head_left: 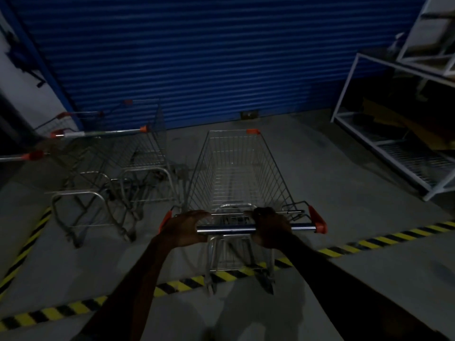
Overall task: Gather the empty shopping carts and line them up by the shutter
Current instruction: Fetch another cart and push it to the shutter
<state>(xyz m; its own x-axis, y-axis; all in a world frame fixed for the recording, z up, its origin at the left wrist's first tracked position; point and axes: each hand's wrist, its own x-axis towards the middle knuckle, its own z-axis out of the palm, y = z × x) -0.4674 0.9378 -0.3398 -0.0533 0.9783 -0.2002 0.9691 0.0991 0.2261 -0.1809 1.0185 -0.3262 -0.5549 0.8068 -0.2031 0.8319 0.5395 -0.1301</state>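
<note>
An empty wire shopping cart with orange corner caps stands in front of me, nose toward the blue roller shutter. Its chrome handle bar runs across the view. My left hand curls around the bar's left end. My right hand grips the bar right of centre. Several more empty carts stand side by side to the left, close to the shutter.
A white metal shelf frame leans along the right side, with a second frame above it. Yellow-black hazard tape crosses the grey concrete floor under the cart's rear wheels and runs up the left. A white wall with a blue post bounds the left.
</note>
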